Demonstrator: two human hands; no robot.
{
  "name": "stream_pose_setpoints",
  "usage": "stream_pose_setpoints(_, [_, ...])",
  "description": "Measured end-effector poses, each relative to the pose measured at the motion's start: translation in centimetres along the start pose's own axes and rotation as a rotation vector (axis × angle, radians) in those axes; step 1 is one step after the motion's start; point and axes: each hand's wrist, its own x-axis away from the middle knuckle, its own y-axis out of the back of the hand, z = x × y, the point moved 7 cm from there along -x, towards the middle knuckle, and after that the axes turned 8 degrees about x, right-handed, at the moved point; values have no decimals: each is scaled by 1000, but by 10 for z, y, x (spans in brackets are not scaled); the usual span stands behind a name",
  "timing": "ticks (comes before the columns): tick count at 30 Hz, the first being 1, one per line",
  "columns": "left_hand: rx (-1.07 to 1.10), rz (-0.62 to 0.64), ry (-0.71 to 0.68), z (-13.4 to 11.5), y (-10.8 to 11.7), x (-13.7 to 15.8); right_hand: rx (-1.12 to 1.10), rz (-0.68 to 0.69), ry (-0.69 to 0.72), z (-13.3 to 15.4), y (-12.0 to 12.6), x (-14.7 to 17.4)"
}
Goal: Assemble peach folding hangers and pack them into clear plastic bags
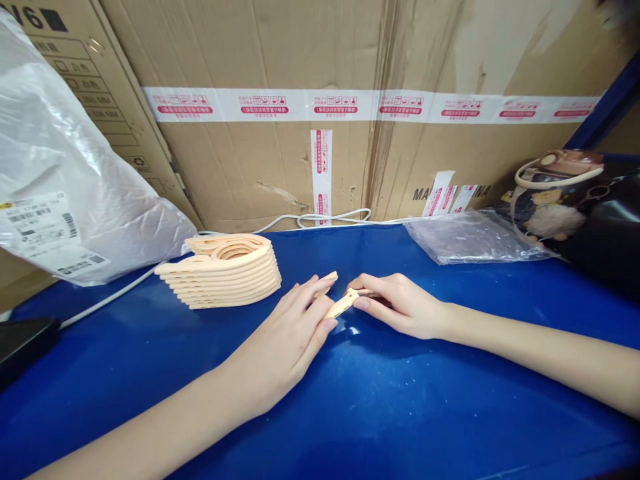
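My left hand [295, 330] is closed on a cream plastic piece [341, 305] that looks like part of a folding clothes hanger. Its thumb is below the piece and its fingers lie over it. A small hole shows near the piece's right end. Another cream tip sticks out beyond the left fingers. From the other side, my right hand [400, 303] pinches the same piece's right end between thumb and forefinger, where a thin darker edge shows. To the left, a neat stack of similar cream hangers [230, 273] lies on the blue table [400, 413].
A white plastic parcel bag [90, 167] leans at the left, above a dark object [27, 347]. Large cardboard boxes [260, 160] stand behind, with a white cable [285, 217] along their base. At the right are a clear plastic bag [465, 237], a strapped bottle [545, 193] and a black bag [613, 227].
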Motion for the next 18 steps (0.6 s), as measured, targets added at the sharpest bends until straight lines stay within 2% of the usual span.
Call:
stream_pose_setpoints(5, [38, -39, -3, 4, 3, 2, 79, 13, 8, 0, -2, 0])
stream_pose_setpoints(11, [39, 2, -33, 4, 0, 4, 361, 55, 112, 6, -5, 5])
stream_pose_setpoints(18, [39, 15, -24, 5, 0, 4, 572, -4, 186, 14, -3, 8])
